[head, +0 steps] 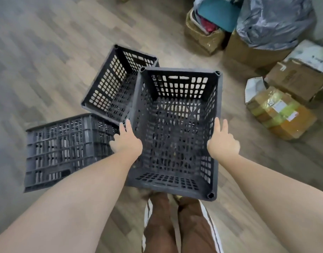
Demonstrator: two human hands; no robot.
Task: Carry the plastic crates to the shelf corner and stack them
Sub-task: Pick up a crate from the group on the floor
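Note:
A black perforated plastic crate (175,125) hangs open side up in front of my legs. My left hand (127,141) grips its left rim and my right hand (222,141) grips its right rim, fingers stretched along the edges. Behind it to the left a second black crate (111,84) stands upright on the floor, partly covered by the held one. A third black crate (62,150) lies at the left with a ribbed outer face turned up, next to my left forearm.
Wood-look floor (47,61) stretches left and ahead. On the right stand cardboard boxes (295,77), a tape-wrapped parcel (281,114), a grey plastic bag (273,21) on a box, and an open box (202,35) with coloured items.

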